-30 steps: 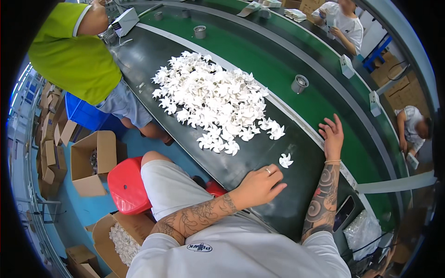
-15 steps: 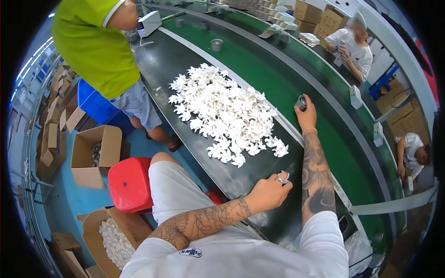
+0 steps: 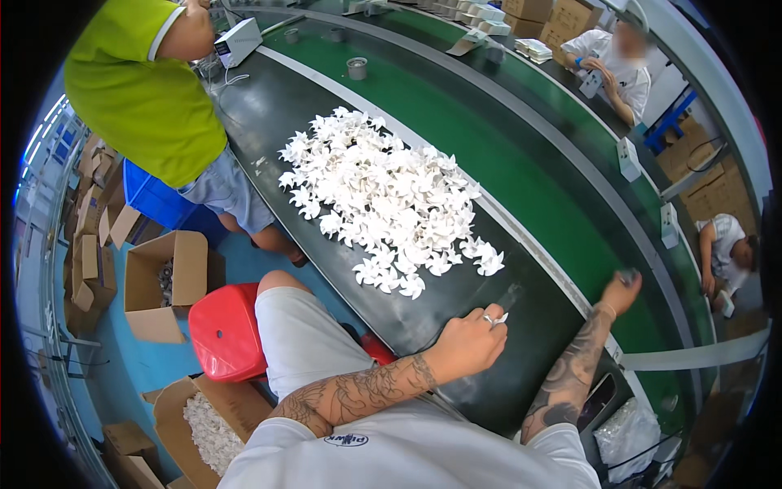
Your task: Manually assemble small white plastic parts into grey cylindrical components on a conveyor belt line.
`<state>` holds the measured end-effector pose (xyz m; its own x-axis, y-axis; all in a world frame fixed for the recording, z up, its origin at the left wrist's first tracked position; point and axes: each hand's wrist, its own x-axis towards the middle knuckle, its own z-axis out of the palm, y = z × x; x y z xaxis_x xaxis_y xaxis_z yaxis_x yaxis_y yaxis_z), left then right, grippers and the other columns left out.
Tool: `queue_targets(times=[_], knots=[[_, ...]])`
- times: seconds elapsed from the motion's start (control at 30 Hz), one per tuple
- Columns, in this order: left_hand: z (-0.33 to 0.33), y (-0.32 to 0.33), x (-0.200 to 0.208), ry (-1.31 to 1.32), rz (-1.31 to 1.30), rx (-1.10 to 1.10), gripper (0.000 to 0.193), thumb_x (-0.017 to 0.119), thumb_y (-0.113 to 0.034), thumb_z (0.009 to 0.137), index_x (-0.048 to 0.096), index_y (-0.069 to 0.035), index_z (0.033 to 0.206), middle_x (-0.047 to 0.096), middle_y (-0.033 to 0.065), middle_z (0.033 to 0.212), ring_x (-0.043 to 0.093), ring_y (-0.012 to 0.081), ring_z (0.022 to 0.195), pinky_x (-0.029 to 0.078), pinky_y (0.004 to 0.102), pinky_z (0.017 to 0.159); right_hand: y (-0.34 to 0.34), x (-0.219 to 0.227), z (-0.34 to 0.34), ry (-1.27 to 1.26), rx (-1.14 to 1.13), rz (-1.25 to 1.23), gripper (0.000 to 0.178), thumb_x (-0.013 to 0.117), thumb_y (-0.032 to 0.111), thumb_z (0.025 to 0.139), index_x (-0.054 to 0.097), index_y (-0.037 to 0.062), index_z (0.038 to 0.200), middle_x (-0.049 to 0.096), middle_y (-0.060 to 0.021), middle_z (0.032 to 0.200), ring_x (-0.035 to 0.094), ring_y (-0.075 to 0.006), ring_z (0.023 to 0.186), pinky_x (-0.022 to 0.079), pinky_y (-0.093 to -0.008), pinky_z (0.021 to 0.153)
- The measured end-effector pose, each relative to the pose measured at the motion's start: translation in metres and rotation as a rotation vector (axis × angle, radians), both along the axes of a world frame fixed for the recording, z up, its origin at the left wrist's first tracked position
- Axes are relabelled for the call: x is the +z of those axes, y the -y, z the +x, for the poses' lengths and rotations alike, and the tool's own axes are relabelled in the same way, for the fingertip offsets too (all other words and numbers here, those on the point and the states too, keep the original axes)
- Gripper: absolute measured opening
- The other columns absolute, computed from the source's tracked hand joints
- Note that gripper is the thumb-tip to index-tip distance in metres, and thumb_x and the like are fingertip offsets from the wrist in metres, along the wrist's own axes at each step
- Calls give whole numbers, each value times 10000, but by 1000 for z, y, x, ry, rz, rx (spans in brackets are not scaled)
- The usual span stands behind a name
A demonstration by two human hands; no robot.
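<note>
My left hand [image 3: 469,345], wearing a ring, is closed above the dark work surface. A bit of a white star-shaped piece [image 3: 500,319] sticks out at its fingertips; the fingers hide the rest. Farther right, over the green conveyor belt, my right hand [image 3: 621,295] is closed around a small grey round part [image 3: 627,278], blurred by motion. Beyond my left hand spreads a large heap of white star-shaped pieces [image 3: 383,191], several lying loose at its near edge. Another grey round part [image 3: 357,68] stands upright on the belt at the far end.
At far left, a person in a green shirt [image 3: 147,90] stands by the table. A red stool [image 3: 228,330] and a carton of white pieces [image 3: 167,428] are at my left. A phone [image 3: 599,399] and a clear plastic bag [image 3: 627,440] lie at near right. Two people work across the belt.
My right hand has moved right and nearer to me with the grey round part. My left hand has stayed almost in place. The view has shifted slightly.
</note>
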<state>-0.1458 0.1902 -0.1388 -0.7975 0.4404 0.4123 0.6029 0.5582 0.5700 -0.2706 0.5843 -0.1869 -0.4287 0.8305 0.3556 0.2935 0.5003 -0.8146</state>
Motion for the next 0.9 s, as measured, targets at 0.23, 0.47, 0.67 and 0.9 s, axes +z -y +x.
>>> queue_targets(times=[0.23, 0.47, 0.67, 0.9], knots=[[4, 4, -4, -25, -33, 28, 101, 674, -181, 816, 614, -104, 787, 576, 47, 1023, 627, 201, 807, 514, 334, 531, 146, 29, -39, -217, 1003, -517, 809, 521, -95, 875, 121, 116, 1546, 379, -236, 1474, 492, -348, 1289, 437, -320, 1018], [5, 0, -3, -3, 10, 79, 287, 692, -148, 810, 599, -87, 1075, 546, 70, 1053, 632, 226, 841, 538, 349, 589, 127, 24, -38, -187, 1055, -745, 624, 503, -55, 924, 264, 48, 1491, 500, -219, 1355, 587, -302, 1169, 500, -324, 968], [9, 7, -4, 57, 73, 97, 311, 688, -149, 825, 599, -57, 1109, 510, 100, 1102, 630, 278, 879, 550, 367, 652, 134, 28, -36, -236, 994, -516, 415, 498, -46, 939, 470, -20, 1352, 619, -147, 1139, 660, -216, 967, 555, -294, 837], [-2, 13, -19, 161, 283, 70, 229, 644, -95, 841, 623, -35, 1061, 627, 153, 936, 649, 301, 785, 534, 398, 657, 128, 13, -16, -221, 947, -411, 298, 465, -43, 943, 536, -30, 1232, 650, -95, 986, 643, -153, 840, 537, -256, 737]])
